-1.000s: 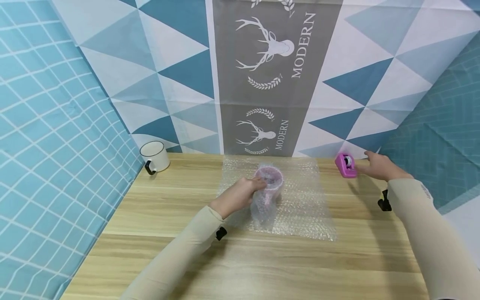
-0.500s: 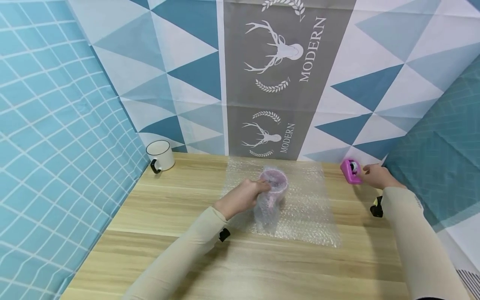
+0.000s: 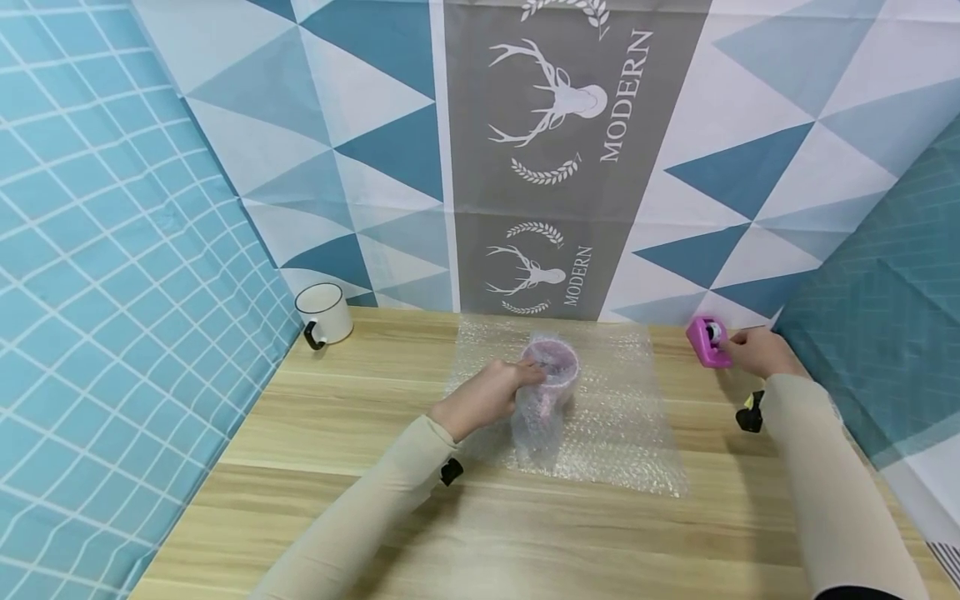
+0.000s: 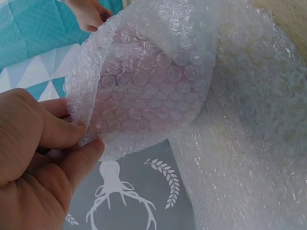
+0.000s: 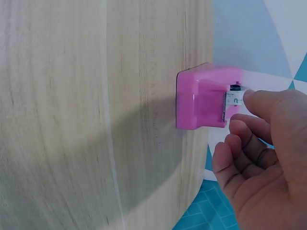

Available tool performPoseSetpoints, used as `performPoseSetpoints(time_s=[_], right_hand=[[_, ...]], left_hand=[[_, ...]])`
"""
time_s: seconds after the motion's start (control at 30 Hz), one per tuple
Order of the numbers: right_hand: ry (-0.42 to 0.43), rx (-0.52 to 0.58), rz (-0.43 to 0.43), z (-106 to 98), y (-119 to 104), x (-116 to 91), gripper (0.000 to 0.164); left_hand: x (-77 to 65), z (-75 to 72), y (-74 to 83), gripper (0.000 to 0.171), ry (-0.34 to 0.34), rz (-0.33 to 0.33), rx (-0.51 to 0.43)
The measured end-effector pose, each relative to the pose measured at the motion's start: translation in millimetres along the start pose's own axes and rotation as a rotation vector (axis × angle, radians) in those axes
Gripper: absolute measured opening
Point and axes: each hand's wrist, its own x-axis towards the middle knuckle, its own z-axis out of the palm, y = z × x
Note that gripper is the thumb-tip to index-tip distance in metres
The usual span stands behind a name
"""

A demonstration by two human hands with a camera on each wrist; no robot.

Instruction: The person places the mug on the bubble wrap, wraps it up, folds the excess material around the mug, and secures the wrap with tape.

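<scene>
A pink cup (image 3: 572, 371), partly wrapped in bubble wrap, stands on a flat sheet of bubble wrap (image 3: 626, 433) at the middle of the table. My left hand (image 3: 483, 393) pinches the folded edge of the wrap (image 4: 148, 81) at the cup's rim, thumb against fingers. To the right, a pink tape dispenser (image 3: 705, 346) stands near the table's back edge. My right hand (image 5: 268, 153) is at its front, thumb and index finger closing on the end of the tape (image 5: 234, 98), the other fingers curled below.
A white mug (image 3: 326, 317) with a black rim and handle stands at the back left of the wooden table (image 3: 315, 450). Patterned cloth (image 3: 525, 167) hangs right behind the table's back edge. Blue cloths flank both sides.
My right hand has come in from the dispenser's right side to its front, fingers drawing together at the tape. My left hand keeps its place at the cup; the head view has shifted slightly.
</scene>
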Motion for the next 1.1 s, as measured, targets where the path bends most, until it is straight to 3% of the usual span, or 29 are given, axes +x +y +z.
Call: performPoseSetpoints(time_s=[0.23, 0.43, 0.67, 0.93, 1.1], right_hand=[[0.045, -0.042, -0.036, 11.3, 3.8, 10.5, 0.04], [-0.009, -0.023, -0.026, 13.4, 2.6, 15.5, 0.039], [-0.006, -0.028, -0.07, 15.3, 6.4, 24.9, 0.035], [-0.009, 0.047, 0.002, 11.7, -2.0, 21.2, 0.032], [-0.009, 0.086, 0.04, 9.9, -4.9, 17.4, 0.049]], left_hand=[[0.8, 1.0, -2.4, 0.054, 0.001, 0.011, -0.014], [-0.2, 2.2, -4.7, 0.054, 0.007, 0.012, -0.033], [-0.6, 1.6, -3.1, 0.051, 0.016, 0.022, -0.025], [0.6, 2.9, -3.0, 0.051, 0.024, 0.026, -0.004], [1.3, 3.9, -3.8, 0.048, 0.027, 0.03, 0.007]])
